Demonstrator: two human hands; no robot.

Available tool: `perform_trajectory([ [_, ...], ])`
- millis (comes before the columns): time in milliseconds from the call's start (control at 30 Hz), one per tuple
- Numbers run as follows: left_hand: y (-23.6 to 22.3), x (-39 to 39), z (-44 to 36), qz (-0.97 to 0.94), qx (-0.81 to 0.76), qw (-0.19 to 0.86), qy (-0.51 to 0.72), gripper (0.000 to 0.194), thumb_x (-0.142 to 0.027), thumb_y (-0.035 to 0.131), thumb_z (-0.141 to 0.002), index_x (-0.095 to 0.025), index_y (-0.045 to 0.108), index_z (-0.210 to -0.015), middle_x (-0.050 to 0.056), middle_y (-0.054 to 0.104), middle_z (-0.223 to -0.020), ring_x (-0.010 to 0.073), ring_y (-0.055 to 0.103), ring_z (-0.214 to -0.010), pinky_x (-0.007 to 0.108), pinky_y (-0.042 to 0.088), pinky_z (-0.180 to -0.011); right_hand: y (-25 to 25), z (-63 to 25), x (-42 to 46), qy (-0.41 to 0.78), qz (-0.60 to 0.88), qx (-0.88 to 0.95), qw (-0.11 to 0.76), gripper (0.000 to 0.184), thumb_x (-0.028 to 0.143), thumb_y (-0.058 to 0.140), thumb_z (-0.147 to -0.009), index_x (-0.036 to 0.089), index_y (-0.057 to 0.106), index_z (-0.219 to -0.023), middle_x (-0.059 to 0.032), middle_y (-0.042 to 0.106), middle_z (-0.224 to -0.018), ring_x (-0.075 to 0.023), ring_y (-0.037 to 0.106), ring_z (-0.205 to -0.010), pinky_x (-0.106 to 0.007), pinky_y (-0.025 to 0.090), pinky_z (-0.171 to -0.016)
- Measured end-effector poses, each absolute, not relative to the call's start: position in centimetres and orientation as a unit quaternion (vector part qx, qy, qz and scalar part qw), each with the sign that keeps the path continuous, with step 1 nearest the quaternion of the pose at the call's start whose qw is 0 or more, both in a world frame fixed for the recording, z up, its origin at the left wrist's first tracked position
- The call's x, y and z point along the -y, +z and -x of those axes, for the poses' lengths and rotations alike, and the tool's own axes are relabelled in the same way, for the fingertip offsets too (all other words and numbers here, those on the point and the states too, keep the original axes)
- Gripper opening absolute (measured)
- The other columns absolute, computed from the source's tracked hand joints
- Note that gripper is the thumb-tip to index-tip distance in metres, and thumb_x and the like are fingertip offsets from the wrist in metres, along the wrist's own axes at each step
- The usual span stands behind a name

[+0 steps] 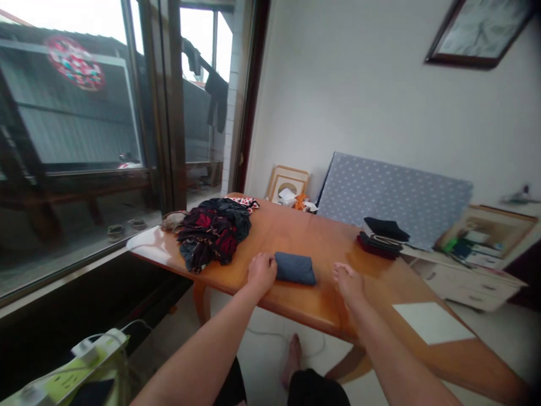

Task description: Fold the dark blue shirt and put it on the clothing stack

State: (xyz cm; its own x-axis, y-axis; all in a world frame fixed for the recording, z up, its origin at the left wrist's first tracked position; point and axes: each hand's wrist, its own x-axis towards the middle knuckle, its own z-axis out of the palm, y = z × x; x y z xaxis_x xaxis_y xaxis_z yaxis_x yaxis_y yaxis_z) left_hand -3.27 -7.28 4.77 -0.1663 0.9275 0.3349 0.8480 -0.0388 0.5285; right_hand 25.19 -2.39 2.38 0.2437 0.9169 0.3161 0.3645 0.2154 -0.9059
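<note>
Seemingly midway: 1 stack (382, 238) and 1 bundle (296, 268) folded, 1 heap (215, 228) loose — left hand (262, 272) at the bundle's end, right hand (349, 280) apart — whether either is closed, unclear.

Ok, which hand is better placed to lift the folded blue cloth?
Probably the left hand: it's at the left end of the folded blue cloth, while the right hand is apart from it.

— Any lettering you can read?
— None. The pale marks on the dark-red garment (211, 223), left, are too blurred.
— And the framed panel (477, 34) on the far wall (359, 84), right?
— Illegible too.
</note>
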Motion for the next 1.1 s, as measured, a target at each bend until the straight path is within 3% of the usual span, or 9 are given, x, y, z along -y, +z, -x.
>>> perform_trajectory([
  [133,5.7,6.7,2.5,-0.670,-0.659,0.029,0.341,0.031,-0.025,0.036,-0.099,-0.020,0.066,-0.106,0.010,0.065,-0.112,0.0221,0.057,-0.107,0.034,0.042,-0.095,1.2,-27.2,3.5,0.316,0.594,0.509,0.536,0.049,0.054,0.051,-0.081,0.014,0.067,-0.104,-0.0131,0.073,-0.099,-0.0213,0.069,-0.079,-0.029,0.052,-0.062],
  [300,7.5,5.0,0.2,-0.767,-0.582,0.011,0.272,0.036,-0.029,0.033,-0.101,-0.023,0.064,-0.117,0.009,0.063,-0.120,0.0224,0.057,-0.113,0.035,0.041,-0.099,1.0,-25.9,3.7,0.322,0.577,0.547,0.514,0.044,0.053,0.049,-0.082,0.016,0.069,-0.095,-0.0092,0.073,-0.090,-0.0191,0.067,-0.074,-0.028,0.050,-0.065],
  [467,8.2,2.3,-0.7,-0.793,-0.581,0.020,0.182,0.041,-0.038,0.032,-0.101,-0.019,0.069,-0.101,0.013,0.067,-0.112,0.0247,0.061,-0.106,0.037,0.043,-0.096,1.7,-23.8,3.8,0.268,0.572,0.609,0.480,0.035,0.046,0.047,-0.087,0.019,0.070,-0.087,-0.0057,0.072,-0.082,-0.0198,0.065,-0.075,-0.028,0.049,-0.069],
  [633,7.9,-0.4,0.2,-0.798,-0.588,0.018,0.132,0.042,-0.041,0.034,-0.099,-0.018,0.069,-0.095,0.014,0.069,-0.104,0.0253,0.064,-0.100,0.037,0.045,-0.091,3.2,-22.4,3.4,0.185,0.553,0.681,0.442,0.027,0.037,0.047,-0.088,0.023,0.071,-0.085,-0.0037,0.073,-0.090,-0.0197,0.064,-0.087,-0.028,0.046,-0.081],
  [733,7.4,-1.2,0.8,-0.797,-0.592,0.013,0.117,0.043,-0.040,0.033,-0.100,-0.017,0.069,-0.093,0.015,0.069,-0.102,0.0248,0.064,-0.100,0.036,0.046,-0.091,3.6,-21.6,2.4,0.253,0.546,0.641,0.476,0.024,0.036,0.051,-0.085,0.023,0.071,-0.084,-0.0031,0.071,-0.086,-0.0194,0.063,-0.085,-0.028,0.047,-0.077],
  [867,6.9,-1.0,1.3,-0.788,-0.607,-0.003,0.106,0.049,-0.044,0.027,-0.101,-0.018,0.067,-0.093,0.015,0.067,-0.105,0.0275,0.063,-0.101,0.039,0.046,-0.088,3.6,-21.0,0.5,0.389,0.561,0.509,0.525,0.023,0.036,0.051,-0.082,0.020,0.066,-0.088,-0.0031,0.068,-0.080,-0.0162,0.061,-0.073,-0.024,0.046,-0.062],
  [1100,6.2,0.0,1.4,-0.782,-0.614,-0.025,0.104,0.054,-0.048,0.019,-0.102,-0.022,0.066,-0.103,0.012,0.064,-0.113,0.0279,0.059,-0.104,0.042,0.044,-0.088,4.1,-19.8,-2.1,0.456,0.557,0.471,0.510,0.013,0.027,0.053,-0.078,0.019,0.058,-0.088,-0.0002,0.061,-0.067,-0.0107,0.054,-0.054,-0.019,0.037,-0.048],
])
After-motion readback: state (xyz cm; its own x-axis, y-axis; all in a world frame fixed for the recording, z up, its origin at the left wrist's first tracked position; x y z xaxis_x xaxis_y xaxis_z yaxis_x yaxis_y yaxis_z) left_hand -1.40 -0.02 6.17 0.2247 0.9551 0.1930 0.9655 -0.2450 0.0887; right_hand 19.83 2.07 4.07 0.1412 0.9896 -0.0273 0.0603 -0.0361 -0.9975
